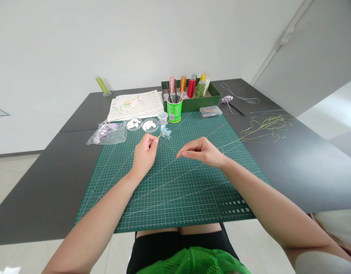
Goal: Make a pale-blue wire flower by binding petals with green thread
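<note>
The left hand point(145, 154) pinches the short stem of a small pale-blue flower point(165, 132) between thumb and fingertips, the bloom poking out just above the cutting mat point(175, 190). The right hand point(202, 152) hovers near it, fingers drawn together with thumb against forefinger — whether a thin thread is caught in that pinch is too fine to make out, though a yellow-green thread point(264, 129) runs from a loose tangle on the dark table point(35, 190) towards it.

Beyond the flower, a green cup point(174, 110) holds dark sticks (their tips hard to read). Behind it a green box point(192, 99) holds upright tubes of coloured beads. Two shallow round dishes point(141, 124) carry white pieces, a clear bag point(107, 133) some purple ones, and a flat clear case point(210, 111) contents too small to tell.
</note>
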The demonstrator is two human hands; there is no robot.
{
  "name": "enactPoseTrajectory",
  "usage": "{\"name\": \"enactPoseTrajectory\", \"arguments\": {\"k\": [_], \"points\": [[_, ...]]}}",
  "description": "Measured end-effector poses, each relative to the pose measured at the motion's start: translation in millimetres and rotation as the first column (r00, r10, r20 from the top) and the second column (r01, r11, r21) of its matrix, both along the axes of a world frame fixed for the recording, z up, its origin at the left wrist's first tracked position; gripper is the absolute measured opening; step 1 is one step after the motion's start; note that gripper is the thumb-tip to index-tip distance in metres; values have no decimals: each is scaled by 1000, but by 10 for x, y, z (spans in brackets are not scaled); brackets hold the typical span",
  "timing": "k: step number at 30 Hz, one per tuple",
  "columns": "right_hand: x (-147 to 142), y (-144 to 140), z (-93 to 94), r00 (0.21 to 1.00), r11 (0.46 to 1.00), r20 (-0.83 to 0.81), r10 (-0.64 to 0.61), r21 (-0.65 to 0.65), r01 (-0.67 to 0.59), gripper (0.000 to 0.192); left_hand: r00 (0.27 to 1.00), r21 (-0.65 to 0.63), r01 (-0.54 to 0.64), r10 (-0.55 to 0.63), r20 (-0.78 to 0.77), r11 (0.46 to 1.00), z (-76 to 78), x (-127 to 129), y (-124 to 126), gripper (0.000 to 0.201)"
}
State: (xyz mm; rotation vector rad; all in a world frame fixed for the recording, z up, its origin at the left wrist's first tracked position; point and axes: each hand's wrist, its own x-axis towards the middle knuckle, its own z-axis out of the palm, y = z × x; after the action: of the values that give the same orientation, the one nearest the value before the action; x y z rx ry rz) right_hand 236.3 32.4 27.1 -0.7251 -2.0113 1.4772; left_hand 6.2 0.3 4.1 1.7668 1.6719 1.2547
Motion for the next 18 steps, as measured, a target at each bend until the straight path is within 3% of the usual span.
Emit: {"name": "enactPoseTrajectory", "arguments": {"k": [9,18], "points": [[41,-41,103,992,997,-110,-66,-35,62,36,985,-147,135,-148,-87,980,-1,120,-71,16],[44,7,55,963,985,-211,-169,2,173,27,922,-270,321,-365,-131,908,25,212,-146,14]]}}
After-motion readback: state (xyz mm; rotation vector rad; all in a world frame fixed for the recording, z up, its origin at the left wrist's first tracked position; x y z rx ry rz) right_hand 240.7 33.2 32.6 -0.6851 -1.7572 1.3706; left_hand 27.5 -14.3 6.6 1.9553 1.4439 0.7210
